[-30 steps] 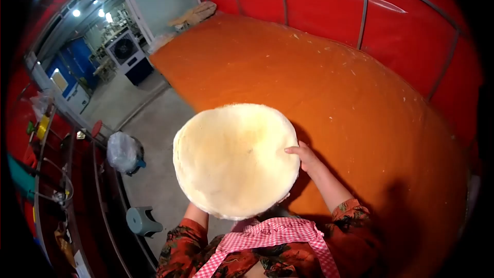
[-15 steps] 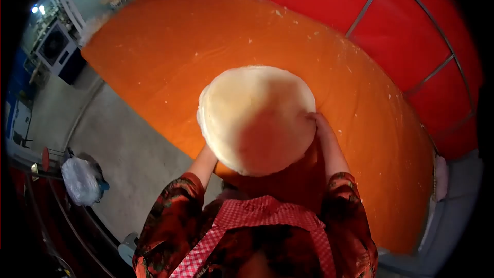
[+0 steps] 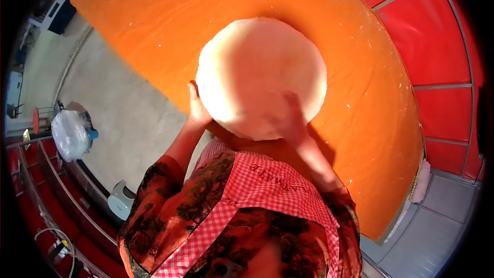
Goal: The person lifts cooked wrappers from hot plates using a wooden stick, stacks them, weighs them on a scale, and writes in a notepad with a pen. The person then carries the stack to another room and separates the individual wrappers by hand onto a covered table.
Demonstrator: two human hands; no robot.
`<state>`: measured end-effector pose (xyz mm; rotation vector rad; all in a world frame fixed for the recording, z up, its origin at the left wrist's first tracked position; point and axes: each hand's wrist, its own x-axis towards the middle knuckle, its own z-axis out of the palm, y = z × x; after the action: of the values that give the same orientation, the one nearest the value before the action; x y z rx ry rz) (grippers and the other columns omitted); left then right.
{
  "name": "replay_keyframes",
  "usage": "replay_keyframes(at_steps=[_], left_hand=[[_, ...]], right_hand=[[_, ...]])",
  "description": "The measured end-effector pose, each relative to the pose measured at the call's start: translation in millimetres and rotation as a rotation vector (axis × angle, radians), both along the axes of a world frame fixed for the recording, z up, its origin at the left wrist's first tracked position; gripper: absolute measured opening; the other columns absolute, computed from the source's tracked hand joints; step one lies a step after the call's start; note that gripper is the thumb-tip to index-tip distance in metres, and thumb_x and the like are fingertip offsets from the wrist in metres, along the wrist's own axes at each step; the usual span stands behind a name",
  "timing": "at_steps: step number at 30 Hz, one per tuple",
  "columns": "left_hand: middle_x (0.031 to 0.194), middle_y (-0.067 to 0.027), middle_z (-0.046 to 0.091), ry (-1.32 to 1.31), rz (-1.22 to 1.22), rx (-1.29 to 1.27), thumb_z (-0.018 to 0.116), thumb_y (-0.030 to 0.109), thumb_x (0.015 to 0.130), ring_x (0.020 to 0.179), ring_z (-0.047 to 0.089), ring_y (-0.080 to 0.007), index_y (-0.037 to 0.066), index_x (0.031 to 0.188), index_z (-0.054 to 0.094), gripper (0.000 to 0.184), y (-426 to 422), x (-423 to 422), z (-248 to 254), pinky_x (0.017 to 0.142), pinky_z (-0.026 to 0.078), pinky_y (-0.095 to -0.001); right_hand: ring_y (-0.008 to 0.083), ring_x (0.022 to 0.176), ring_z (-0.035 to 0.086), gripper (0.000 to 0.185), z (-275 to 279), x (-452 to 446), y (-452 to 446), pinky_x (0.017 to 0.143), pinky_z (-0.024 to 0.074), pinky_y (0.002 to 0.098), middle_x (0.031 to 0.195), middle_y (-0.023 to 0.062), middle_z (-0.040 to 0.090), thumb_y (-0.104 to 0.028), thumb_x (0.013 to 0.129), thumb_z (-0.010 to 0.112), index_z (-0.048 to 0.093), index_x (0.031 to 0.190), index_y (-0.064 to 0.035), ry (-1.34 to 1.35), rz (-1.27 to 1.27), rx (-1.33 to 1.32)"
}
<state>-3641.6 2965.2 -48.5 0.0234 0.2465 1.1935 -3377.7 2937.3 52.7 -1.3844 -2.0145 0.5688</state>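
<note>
A round, pale stack of flat dough-like sheets (image 3: 247, 67) lies over the orange surface (image 3: 360, 139), partly in my shadow. At its lower left edge is my left hand (image 3: 198, 105), thumb up and apart, with the other fingers partly hidden beside the rim. My right hand (image 3: 290, 121) is over the lower right part of the stack, its fingers spread and blurred. Whether it touches the top cannot be made out.
Grey floor (image 3: 118, 98) borders the orange surface on the left. A plastic-covered bin (image 3: 72, 135), a grey-green stool (image 3: 122, 201) and dark red shelving (image 3: 67, 190) stand there. Red panels (image 3: 437, 56) with metal bars rise at the right.
The round stack has moved forward, away from my body, over the orange surface. My right hand has left its right edge and come over its top. The view has tilted further down.
</note>
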Motion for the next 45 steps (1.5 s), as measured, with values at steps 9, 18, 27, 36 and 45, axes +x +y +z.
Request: replay_keyframes(at_steps=[9, 18, 27, 36, 45], left_hand=[[0.135, -0.012, 0.045, 0.159, 0.027, 0.021, 0.033, 0.069, 0.087, 0.123, 0.045, -0.0302, 0.011, 0.138, 0.037, 0.077, -4.9, 1.1, 1.0, 0.105, 0.036, -0.0435], [0.149, -0.009, 0.026, 0.0, -0.028, 0.188, 0.041, 0.065, 0.087, 0.135, 0.028, -0.0291, 0.011, 0.145, 0.022, 0.082, -6.3, -5.0, 0.3, 0.111, 0.025, -0.0448], [0.14, -0.0102, 0.042, -0.006, -0.193, 0.087, 0.046, 0.038, 0.093, 0.128, 0.04, -0.0291, 0.007, 0.139, 0.034, 0.057, 1.8, -17.5, -42.8, 0.108, 0.03, -0.0439], [0.134, -0.0112, 0.048, -0.033, -0.223, 0.038, 0.043, 0.032, 0.093, 0.123, 0.045, -0.0287, 0.006, 0.134, 0.04, 0.048, 0.3, -18.6, -42.2, 0.105, 0.034, -0.0425], [0.124, -0.0118, 0.054, 0.205, -0.198, 0.044, 0.049, 0.033, 0.09, 0.113, 0.052, -0.0268, 0.005, 0.127, 0.046, 0.046, 8.4, -25.3, -84.4, 0.1, 0.039, -0.0419]], right_hand=[[0.0336, 0.11, 0.043, 0.074, -0.4, -126.1, 0.8, 0.087, 0.0362, 0.0463, 0.121, 0.0162, 0.045, -0.033, 0.059, 0.078, 0.048, 0.118, -0.0004, -0.198, 0.11, 0.256], [0.0359, 0.091, 0.058, 0.035, -12.1, -120.1, 13.3, 0.076, 0.0481, 0.0477, 0.097, 0.0169, 0.061, -0.023, 0.075, 0.061, 0.055, 0.101, -0.0009, -0.328, -0.058, 0.071], [0.0337, 0.086, 0.06, 0.018, -14.5, -156.5, 7.7, 0.069, 0.0526, 0.0428, 0.09, 0.0137, 0.06, -0.018, 0.08, 0.054, 0.055, 0.091, -0.0039, -0.684, -0.159, 0.06], [0.0328, 0.081, 0.062, 0.032, 4.9, -158.8, 4.2, 0.074, 0.0518, 0.038, 0.086, 0.0164, 0.062, -0.027, 0.079, 0.058, 0.06, 0.098, -0.0021, -0.613, -0.161, 0.041], [0.0268, 0.083, 0.061, 0.022, 32.9, -146.4, -1.0, 0.076, 0.0472, 0.038, 0.085, 0.0165, 0.063, -0.024, 0.083, 0.054, 0.063, 0.083, -0.0042, -0.254, -0.166, -0.295]])
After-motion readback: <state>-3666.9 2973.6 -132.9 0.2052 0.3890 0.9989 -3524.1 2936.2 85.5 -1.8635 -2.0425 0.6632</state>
